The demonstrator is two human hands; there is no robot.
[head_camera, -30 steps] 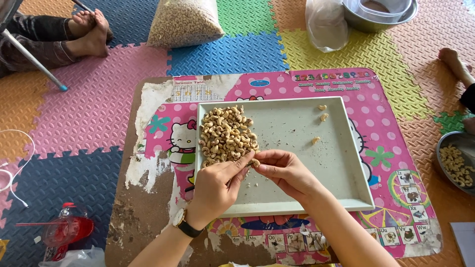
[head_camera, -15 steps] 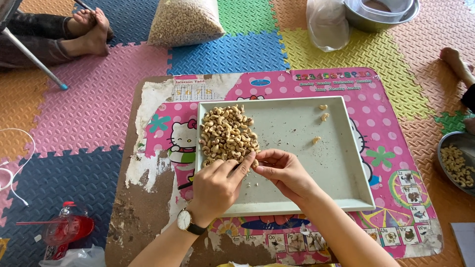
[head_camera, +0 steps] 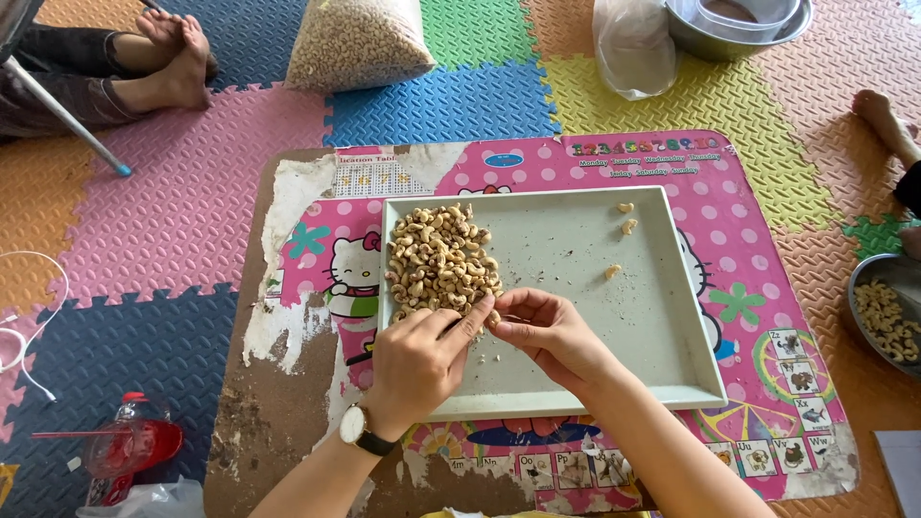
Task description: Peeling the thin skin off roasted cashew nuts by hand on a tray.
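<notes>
Both hands, left hand [head_camera: 414, 364] and right hand [head_camera: 549, 331], pinch one pale cashew kernel [head_camera: 493, 317] beside the heaped cashew pile [head_camera: 442, 259] in the shallow grey plastic tray [head_camera: 662, 317]; light fingertip pressure seems best, lest it break.

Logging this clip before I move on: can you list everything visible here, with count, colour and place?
Tray: one, pale grey, on the low table.
Cashew pile: one heap, tan, tray's left side.
Loose cashews: three, tan, tray's upper right.
Low table: one, pink cartoon covering peeling off brown board, centre.
Foam mats: many, multicoloured, floor.
Bag of cashews: one, clear, top centre.
Metal bowl: one, top right.
Bowl of cashews: one, metal, right edge.
Bottle: one, red, lower left.
Another person's feet: top left.
Left hand: watch on wrist, fingertips at the pile's lower edge.
Right hand: pinching beside the left.
</notes>
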